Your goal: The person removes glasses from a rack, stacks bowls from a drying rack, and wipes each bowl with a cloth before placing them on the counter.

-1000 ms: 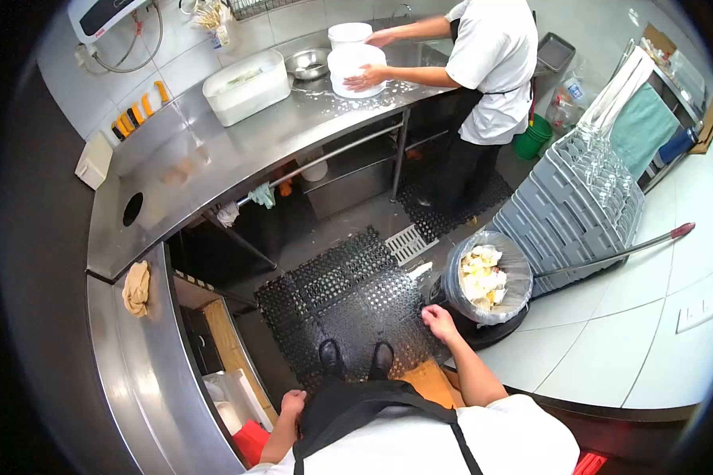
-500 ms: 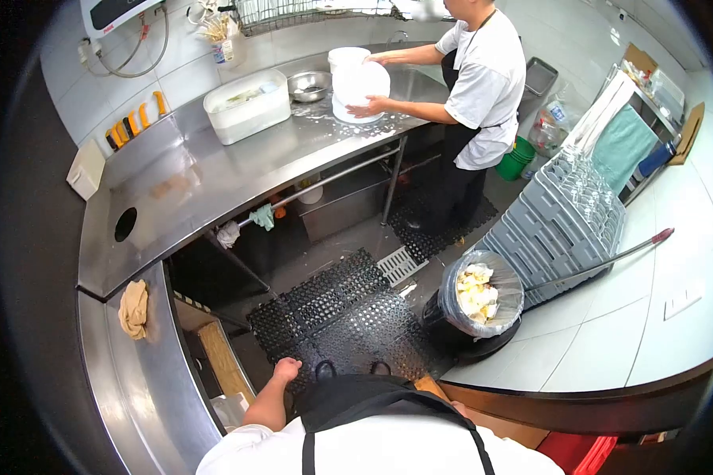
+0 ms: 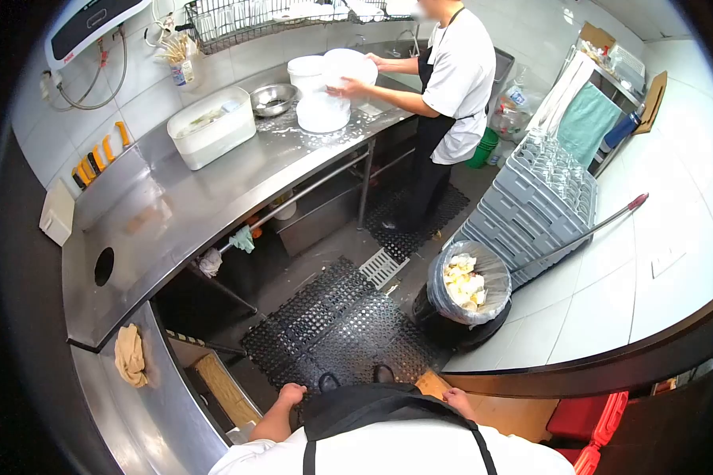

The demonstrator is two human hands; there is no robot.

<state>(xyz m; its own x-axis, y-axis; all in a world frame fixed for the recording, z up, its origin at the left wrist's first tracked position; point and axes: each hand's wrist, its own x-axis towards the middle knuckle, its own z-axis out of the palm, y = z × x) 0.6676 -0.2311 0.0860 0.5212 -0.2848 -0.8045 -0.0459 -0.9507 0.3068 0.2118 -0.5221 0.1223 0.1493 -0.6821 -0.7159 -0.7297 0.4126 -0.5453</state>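
My left hand (image 3: 292,393) hangs low beside my black apron (image 3: 364,412), above the edge of the black floor mat (image 3: 341,317). Its fingers look curled, and what they hold, if anything, is too small to make out. On the other side of the apron is my right hand (image 3: 457,398), near an orange-brown block (image 3: 432,384). Its fingers are partly bent, and no object shows clearly in it. Neither hand touches the steel counter (image 3: 198,198).
A co-worker (image 3: 451,87) holds a white round container (image 3: 350,70) over the counter. Nearby are a white tub (image 3: 211,127), a steel bowl (image 3: 273,100), a lined waste bin (image 3: 469,283), stacked grey racks (image 3: 531,206), a brown cloth (image 3: 130,356) and red boxes (image 3: 586,419).
The view has shifted. My right hand shows more fully now, and my left hand sits slightly lower. The co-worker's white container is lifted and apart from the one below it.
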